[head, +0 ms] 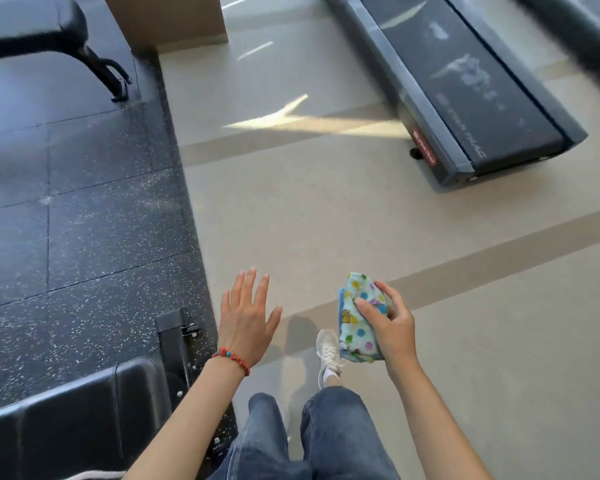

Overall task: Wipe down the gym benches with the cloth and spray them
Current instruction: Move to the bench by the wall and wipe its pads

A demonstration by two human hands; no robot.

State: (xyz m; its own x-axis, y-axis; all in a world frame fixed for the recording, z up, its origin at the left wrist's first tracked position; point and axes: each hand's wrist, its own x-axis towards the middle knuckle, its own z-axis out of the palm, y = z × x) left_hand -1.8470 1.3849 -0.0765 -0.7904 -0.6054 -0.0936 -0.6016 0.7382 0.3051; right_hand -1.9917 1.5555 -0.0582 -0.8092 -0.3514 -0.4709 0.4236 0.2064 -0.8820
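Note:
My right hand [392, 323] grips a folded light-blue cloth [357, 327] with coloured dots, held upright in the air above the beige floor. My left hand [246, 317] is spread flat with straight fingers and holds nothing; a red bead bracelet is on its wrist. A black padded gym bench [66, 420] lies at the lower left, just left of my left forearm. A second black bench [32, 26] stands at the top left on the rubber mat. No spray bottle is in view.
Dark speckled rubber mats [84, 220] cover the left side. A treadmill [465, 81] lies at the upper right on the beige floor [326, 220]. A brown pillar [167, 19] stands at top centre. My legs in jeans and a white shoe [328, 355] are below.

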